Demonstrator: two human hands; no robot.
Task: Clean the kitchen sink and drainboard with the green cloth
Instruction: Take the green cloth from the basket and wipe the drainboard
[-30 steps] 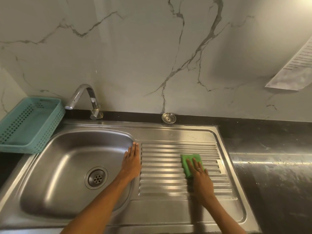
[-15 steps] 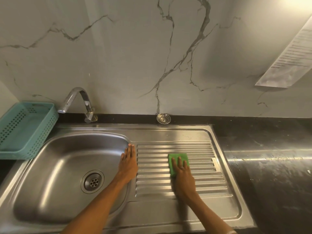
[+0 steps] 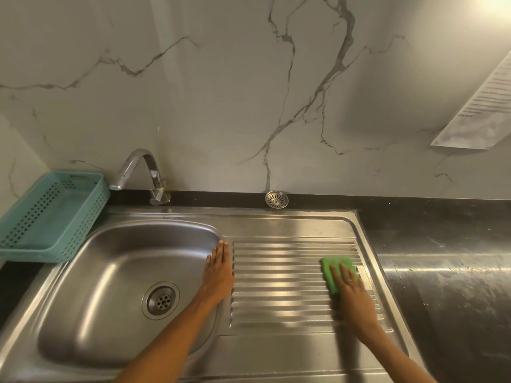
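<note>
A stainless steel sink [image 3: 119, 275] with a round drain [image 3: 161, 299] fills the left, and its ribbed drainboard [image 3: 279, 283] lies to the right. The green cloth [image 3: 330, 268] lies flat near the right end of the ribs. My right hand [image 3: 351, 288] presses on the cloth with straight fingers and covers its near part. My left hand [image 3: 218, 272] rests flat on the strip between the basin and the drainboard.
A curved chrome tap [image 3: 141, 172] stands behind the basin. A teal perforated basket [image 3: 52, 214] sits at the left. A loose metal strainer [image 3: 276, 199] leans on the black ledge. Dark countertop [image 3: 442, 272] extends right, and a paper sheet [image 3: 481, 106] hangs on the marble wall.
My right hand slid the green cloth left to the middle of the ribs, then back to the right end. My left hand stayed in place.
</note>
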